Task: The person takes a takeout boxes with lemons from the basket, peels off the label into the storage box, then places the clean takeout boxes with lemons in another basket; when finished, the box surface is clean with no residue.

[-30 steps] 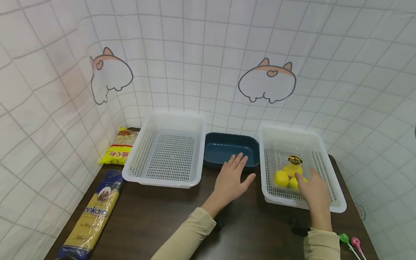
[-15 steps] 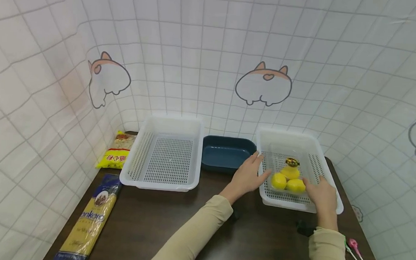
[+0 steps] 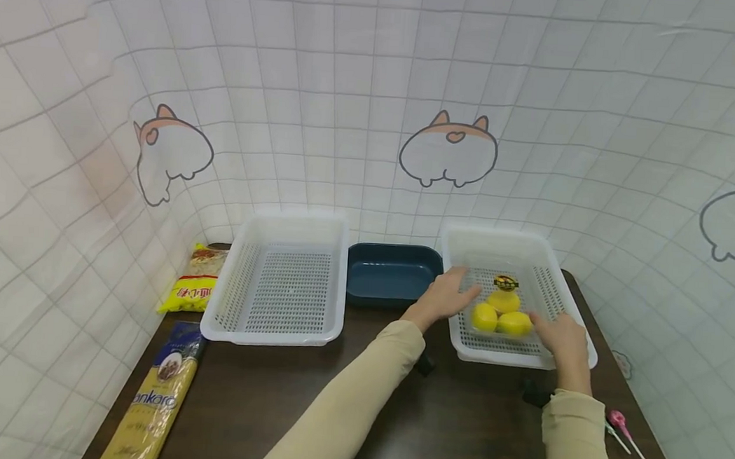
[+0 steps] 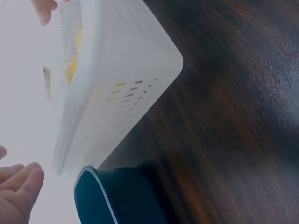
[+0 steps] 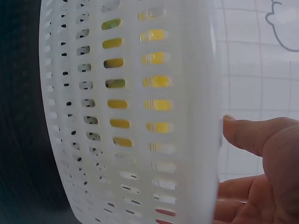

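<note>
Several lemons (image 3: 485, 317) lie in a clear plastic box with a black-and-gold label (image 3: 506, 283), inside the right white basket (image 3: 503, 358). My left hand (image 3: 444, 296) reaches over that basket's left rim, fingers extended and thumb spread toward the box. In the left wrist view its fingers (image 4: 28, 186) lie beyond the basket wall, holding nothing. My right hand (image 3: 564, 340) is over the basket's right front part, its thumb pointing at the lemons and its other fingers partly hidden. The right wrist view shows the thumb (image 5: 245, 133) extended just beyond the rim (image 5: 210, 140).
A dark blue dish (image 3: 392, 284) stands between the right basket and a second white basket (image 3: 291, 288). At the left are a yellow food bag (image 3: 195, 289) and a long pasta pack (image 3: 154, 406). Lollipops (image 3: 618, 419) lie by my right sleeve (image 3: 578, 439).
My left hand has moved right, from over the blue dish to above the right basket's left rim. My right hand has shifted only slightly; the box of lemons remains in the basket.
</note>
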A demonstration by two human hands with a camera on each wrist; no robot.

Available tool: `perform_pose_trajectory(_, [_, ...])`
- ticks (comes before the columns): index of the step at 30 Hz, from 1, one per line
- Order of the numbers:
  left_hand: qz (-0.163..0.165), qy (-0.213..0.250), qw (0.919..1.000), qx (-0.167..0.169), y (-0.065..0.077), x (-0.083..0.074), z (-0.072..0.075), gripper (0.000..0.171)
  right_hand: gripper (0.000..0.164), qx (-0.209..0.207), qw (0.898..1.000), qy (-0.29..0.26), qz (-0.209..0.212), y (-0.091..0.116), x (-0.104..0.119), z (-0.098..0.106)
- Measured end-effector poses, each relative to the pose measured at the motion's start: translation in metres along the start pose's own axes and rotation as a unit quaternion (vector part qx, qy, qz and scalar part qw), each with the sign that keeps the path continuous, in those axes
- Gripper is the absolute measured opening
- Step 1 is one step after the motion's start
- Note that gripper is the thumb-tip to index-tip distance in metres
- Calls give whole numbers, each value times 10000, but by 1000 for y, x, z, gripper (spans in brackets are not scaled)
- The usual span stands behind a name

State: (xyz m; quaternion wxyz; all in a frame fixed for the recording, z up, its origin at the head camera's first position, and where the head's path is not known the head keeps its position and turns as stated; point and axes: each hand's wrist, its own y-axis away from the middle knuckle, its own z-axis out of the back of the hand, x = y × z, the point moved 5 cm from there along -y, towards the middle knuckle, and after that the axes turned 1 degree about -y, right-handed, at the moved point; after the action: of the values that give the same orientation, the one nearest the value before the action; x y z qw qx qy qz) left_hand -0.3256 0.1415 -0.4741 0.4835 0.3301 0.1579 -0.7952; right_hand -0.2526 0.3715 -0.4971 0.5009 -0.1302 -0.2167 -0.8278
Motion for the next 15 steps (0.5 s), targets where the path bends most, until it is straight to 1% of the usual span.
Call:
perform_pose_trajectory(3, [77,115,9999,61,-3,2,0,66,74,77,9999,86,12,-1,4,-3])
perform_pose_trajectory(8, [99,560,9983,163,-7,2,-3,71,58,89,9999,33,-58,-3,9,-2])
perform_pose_trajectory(10, [198,869,9957,249,-8,3,-6,73,53,84,9999,-71,-90,-3,10,-2])
perform_pose_trajectory(13, [325,1283,9904,399,-8,2,-14,77,50,142,9997,-130,-160,-3,8,-4])
perform_pose_trajectory(15, [385,1453,9873,509,-7,0,-21,78,49,187,9995,-157,-179,-3,5,-5])
